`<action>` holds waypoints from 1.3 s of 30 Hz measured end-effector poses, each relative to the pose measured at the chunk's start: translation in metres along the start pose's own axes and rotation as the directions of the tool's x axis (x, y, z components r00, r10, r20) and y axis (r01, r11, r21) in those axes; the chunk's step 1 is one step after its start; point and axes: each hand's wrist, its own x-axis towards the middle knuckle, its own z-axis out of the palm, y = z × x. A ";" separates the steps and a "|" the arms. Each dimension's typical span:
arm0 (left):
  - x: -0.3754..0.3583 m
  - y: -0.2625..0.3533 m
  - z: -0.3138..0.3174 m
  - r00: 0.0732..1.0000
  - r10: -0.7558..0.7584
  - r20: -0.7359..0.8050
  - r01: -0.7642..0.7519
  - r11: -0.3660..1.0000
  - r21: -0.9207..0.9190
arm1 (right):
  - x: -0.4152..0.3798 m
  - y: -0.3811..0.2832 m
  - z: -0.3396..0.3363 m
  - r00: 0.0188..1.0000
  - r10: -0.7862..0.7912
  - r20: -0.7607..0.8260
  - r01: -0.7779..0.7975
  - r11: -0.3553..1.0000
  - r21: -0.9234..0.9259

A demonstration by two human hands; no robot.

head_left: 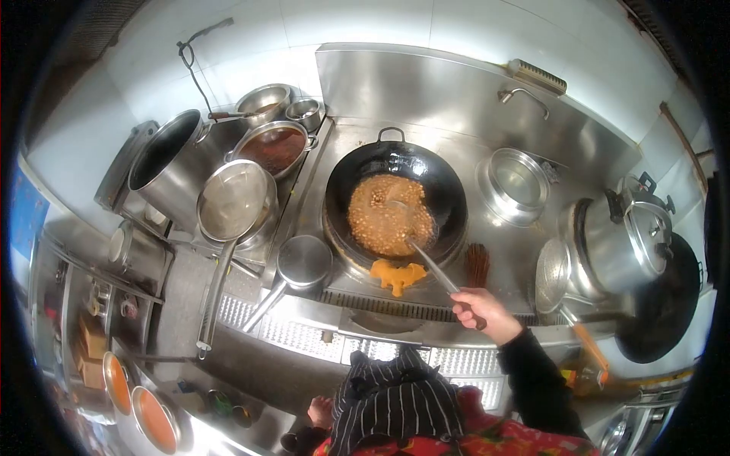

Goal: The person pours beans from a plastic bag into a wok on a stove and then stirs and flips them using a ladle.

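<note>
My right hand (485, 313) is wrapped round the handle end of a long metal ladle (435, 272). The ladle slants over the wok's near rim, its head sunk in the food and mostly hidden. Inside the black wok (449, 182) a brown bubbling mixture (384, 220) covers the bottom. A crumpled orange cloth (397, 277) lies against the wok's near side, and a bundle of thin brown sticks (477, 264) sits to its right. My left hand (321, 411) hangs low beside the striped apron, away from the stove; its fingers are too small to make out.
Left of the wok are a round-headed strainer (237, 199), a long-handled pan (304, 262), a tall pot (171, 171) and a pot of red liquid (275, 148). Rightward stand a metal basin (515, 185), a perforated skimmer (553, 270) and a lidded pot (627, 235). A faucet (525, 96) projects behind.
</note>
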 end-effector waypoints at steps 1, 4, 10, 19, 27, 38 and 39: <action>-0.006 0.001 0.001 0.975 0.190 0.117 -0.219 0.915 0.338 | -0.001 0.001 0.001 1.000 -0.001 0.001 0.001 1.000 0.002; -0.018 0.018 0.008 0.973 0.189 0.133 -0.229 0.869 0.439 | -0.004 0.002 0.006 0.996 0.061 0.071 -0.068 0.993 0.093; -0.022 0.029 0.009 0.969 -0.199 -0.143 0.183 0.976 -0.120 | -0.011 -0.005 0.020 0.999 -0.004 0.052 0.004 1.000 0.013; -0.029 0.031 0.011 0.948 -0.233 -0.218 0.209 0.970 -0.126 | 0.022 -0.041 0.014 0.943 -0.327 -0.060 0.295 0.907 -0.300; -0.012 0.026 0.014 0.935 -0.216 -0.281 0.194 0.975 -0.104 | 0.094 -0.049 -0.045 0.573 -0.815 -0.083 0.167 0.215 -0.962; 0.007 0.020 0.072 0.952 -0.044 0.302 -0.147 0.801 0.581 | 0.049 -0.006 0.004 0.967 -0.239 -0.090 0.212 0.947 -0.241; 0.008 0.020 0.079 0.956 -0.218 0.198 0.071 0.822 0.565 | 0.035 -0.007 0.011 0.975 -0.200 -0.092 0.177 0.960 -0.219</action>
